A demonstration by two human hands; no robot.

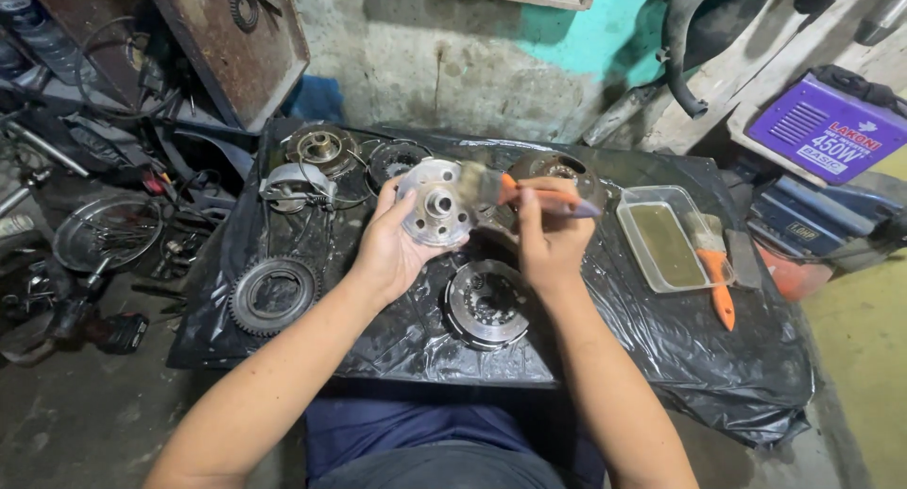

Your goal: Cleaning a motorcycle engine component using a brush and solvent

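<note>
Two hands at work over a counter [661,357] draped in black plastic, brushing a round metal hub clean.

Black sheeting covers the whole counter, likely to catch grime and drips from the oily parts spread over it: a toothed gear ring [273,294] at the near left, a round clutch-like disc [487,303] just below the hands, more housings at the back. To the right sits a clear tray of murky liquid [666,243], near enough for dipping, with a spare orange-handled brush [715,267] laid along its edge. The left hand [389,253] cups the metal hub [436,204] from behind, tilting its face up toward the person. The right hand [548,241] is clenched round an orange-handled paintbrush [529,194], bristles touching the hub's rim.
</note>
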